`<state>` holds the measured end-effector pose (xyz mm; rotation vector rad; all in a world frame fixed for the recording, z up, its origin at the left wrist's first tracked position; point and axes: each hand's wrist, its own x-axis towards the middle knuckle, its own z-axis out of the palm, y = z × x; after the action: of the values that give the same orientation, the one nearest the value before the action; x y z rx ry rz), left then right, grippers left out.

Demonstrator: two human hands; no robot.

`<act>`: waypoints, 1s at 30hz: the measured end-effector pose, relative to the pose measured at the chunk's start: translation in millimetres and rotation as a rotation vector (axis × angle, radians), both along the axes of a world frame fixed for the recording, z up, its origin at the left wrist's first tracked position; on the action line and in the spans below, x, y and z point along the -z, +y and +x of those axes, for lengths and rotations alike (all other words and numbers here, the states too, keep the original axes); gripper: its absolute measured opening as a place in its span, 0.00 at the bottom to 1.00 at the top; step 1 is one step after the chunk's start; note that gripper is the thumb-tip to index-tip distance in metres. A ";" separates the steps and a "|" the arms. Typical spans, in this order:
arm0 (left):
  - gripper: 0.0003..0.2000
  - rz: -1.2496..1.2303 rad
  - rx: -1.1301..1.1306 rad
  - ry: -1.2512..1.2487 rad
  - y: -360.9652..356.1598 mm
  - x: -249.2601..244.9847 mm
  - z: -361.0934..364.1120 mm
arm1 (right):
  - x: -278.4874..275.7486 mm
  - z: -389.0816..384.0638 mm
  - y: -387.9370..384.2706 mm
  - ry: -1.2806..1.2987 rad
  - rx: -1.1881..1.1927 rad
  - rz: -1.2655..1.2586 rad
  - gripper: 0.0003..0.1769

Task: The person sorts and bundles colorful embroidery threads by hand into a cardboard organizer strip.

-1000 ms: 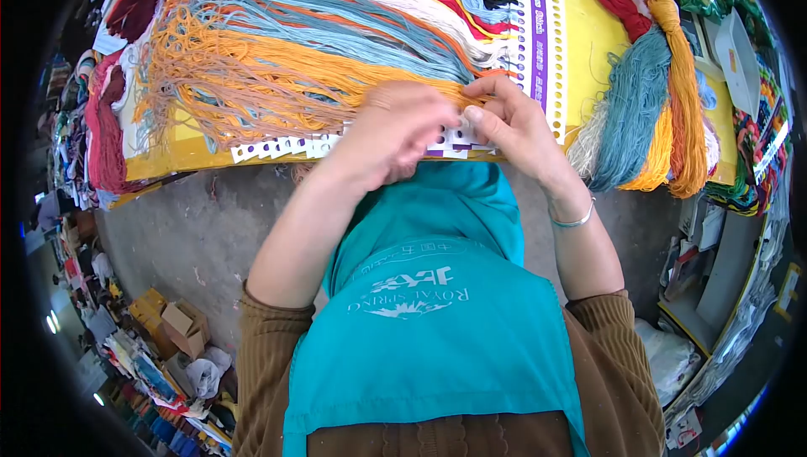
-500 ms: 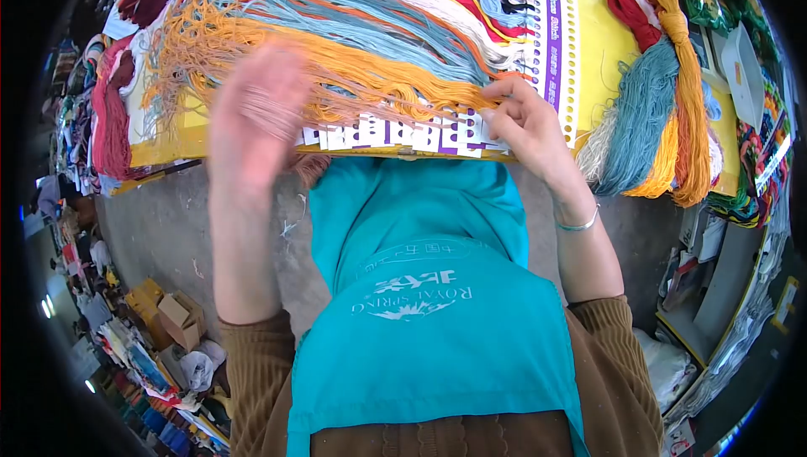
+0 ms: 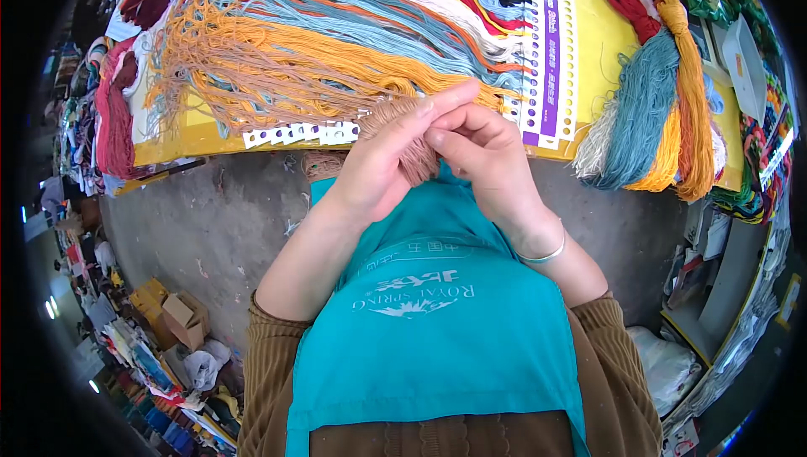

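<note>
A bundle of tan-pink thread (image 3: pixel 418 157) lies against the palm of my left hand (image 3: pixel 378 158), which is closed around it in front of the table edge. My right hand (image 3: pixel 483 150) touches the left one, its thumb and forefinger pinched at the bundle's top; what lies between those fingertips is too small to make out. Just beyond, orange threads (image 3: pixel 277 49) and other coloured threads run across the table to a white and purple punched card (image 3: pixel 551 62). White card tabs (image 3: pixel 303 133) show along the front edge.
On the yellow table (image 3: pixel 593 3), hanks of teal thread (image 3: pixel 639 112) and orange thread (image 3: pixel 691 121) hang over the right front edge. A red-pink hank (image 3: pixel 113 125) is at the left. An open cardboard box (image 3: pixel 185 318) stands on the floor at lower left.
My left hand has moved right and in front of the table, bringing the tan-pink thread beside my right hand. The right hand has shifted left and slightly down, off the card's edge.
</note>
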<state>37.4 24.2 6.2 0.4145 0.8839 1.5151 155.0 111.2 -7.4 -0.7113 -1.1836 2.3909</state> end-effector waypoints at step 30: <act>0.16 -0.051 -0.217 0.092 -1.3 10.7 -3.1 | 7.6 5.3 5.1 -0.024 0.130 0.105 0.02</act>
<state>34.3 22.9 -4.5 0.3625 1.0652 1.6780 160.3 116.3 -15.0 -0.7608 -1.2237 2.2023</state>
